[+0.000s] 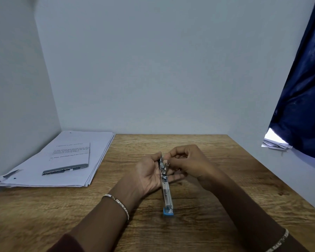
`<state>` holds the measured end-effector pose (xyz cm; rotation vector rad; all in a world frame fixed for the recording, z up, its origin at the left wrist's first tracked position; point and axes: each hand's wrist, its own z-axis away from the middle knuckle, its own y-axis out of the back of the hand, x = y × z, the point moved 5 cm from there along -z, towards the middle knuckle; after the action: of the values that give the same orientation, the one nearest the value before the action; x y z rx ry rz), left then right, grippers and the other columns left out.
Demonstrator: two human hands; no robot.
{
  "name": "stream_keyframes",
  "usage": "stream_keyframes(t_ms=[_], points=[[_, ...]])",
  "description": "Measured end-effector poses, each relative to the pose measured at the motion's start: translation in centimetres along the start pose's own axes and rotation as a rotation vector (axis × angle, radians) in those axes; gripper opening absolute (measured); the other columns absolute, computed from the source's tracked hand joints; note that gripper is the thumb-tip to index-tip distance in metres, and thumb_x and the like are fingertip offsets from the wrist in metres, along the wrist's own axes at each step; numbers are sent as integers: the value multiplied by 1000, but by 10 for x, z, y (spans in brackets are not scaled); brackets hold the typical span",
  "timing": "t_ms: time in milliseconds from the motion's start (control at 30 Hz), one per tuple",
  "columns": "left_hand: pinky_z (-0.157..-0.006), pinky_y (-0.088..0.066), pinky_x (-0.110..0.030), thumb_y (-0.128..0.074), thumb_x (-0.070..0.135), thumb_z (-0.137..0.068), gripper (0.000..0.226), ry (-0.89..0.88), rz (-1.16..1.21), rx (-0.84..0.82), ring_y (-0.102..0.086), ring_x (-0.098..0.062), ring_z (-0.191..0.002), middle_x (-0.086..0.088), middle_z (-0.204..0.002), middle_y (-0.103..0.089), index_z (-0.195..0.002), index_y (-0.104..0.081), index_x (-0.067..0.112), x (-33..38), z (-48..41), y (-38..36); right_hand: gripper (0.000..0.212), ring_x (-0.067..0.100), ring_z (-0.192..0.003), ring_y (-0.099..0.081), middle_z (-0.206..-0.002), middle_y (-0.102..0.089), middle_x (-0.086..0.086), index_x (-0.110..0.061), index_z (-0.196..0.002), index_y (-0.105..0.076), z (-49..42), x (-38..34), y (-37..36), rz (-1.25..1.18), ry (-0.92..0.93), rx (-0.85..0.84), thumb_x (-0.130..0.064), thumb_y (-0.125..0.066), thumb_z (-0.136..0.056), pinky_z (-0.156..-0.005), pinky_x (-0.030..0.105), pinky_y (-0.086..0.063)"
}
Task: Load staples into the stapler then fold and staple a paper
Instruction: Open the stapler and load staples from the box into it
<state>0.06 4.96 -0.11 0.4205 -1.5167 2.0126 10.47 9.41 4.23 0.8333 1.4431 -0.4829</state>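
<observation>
A small metal stapler (166,190) with a blue end cap lies opened out lengthwise above the wooden table (198,224). My left hand (147,175) cradles its far half in the palm. My right hand (187,162) has its fingertips pinched at the stapler's raised inner part; whether staples are between them is too small to tell. A stack of white paper (71,159) lies at the table's back left, with a folded printed sheet (71,157) on top.
Walls close off the back and left. A dark blue curtain (302,88) hangs at the right, above some papers on a ledge (275,142). Bare table surface lies in front of and to the right of the hands.
</observation>
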Motion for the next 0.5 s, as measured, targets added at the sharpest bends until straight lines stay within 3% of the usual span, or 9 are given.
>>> stream_keyframes(t_ms=[167,267,300,367,433,500], points=[[-76,-56,-68,-28,38,-108,60,-21,15,17,-74,-46,-92,-38,-114,-67,-118,-54,-15,4,-1,3,17,26,-80,-79,-86,-80,15,-7,-92,-81,1,-8,2,231,128,-42,3,-68,-88,-69,37,-65],[-61,-60,-63,-31,36,-108,45,-51,28,56,-76,-42,-77,-30,-91,-68,-90,-54,2,9,1,5,23,25,-83,-73,-87,-74,3,-11,-95,-83,1,-16,2,471,284,4,4,-68,-85,-76,42,-63],[-63,-61,-62,-32,36,-108,45,-61,20,83,-75,-40,-72,-27,-82,-67,-82,-52,5,11,1,7,23,23,-81,-71,-86,-72,0,-12,-97,-83,2,-18,-1,553,345,4,2,-70,-84,-76,42,-62],[-87,-57,-59,-34,35,-107,45,-66,3,118,-70,-34,-72,-19,-74,-60,-76,-49,7,12,1,9,23,17,-77,-66,-83,-66,-3,-15,-99,-83,6,-23,-6,696,470,-19,-3,-70,-84,-71,41,-58],[-110,-41,-58,-35,34,-107,42,-54,-8,129,-59,-28,-80,-12,-77,-50,-77,-49,7,11,0,10,27,14,-74,-59,-81,-62,-4,-24,-104,-82,9,-24,-9,863,542,-37,-11,-67,-86,-65,37,-52],[-115,-35,-57,-34,33,-107,37,-55,-17,124,-58,-30,-99,-12,-81,-48,-87,-50,7,10,0,9,35,13,-73,-54,-83,-60,-3,-32,-117,-77,8,-23,-7,979,533,-31,-18,-63,-88,-63,36,-47]])
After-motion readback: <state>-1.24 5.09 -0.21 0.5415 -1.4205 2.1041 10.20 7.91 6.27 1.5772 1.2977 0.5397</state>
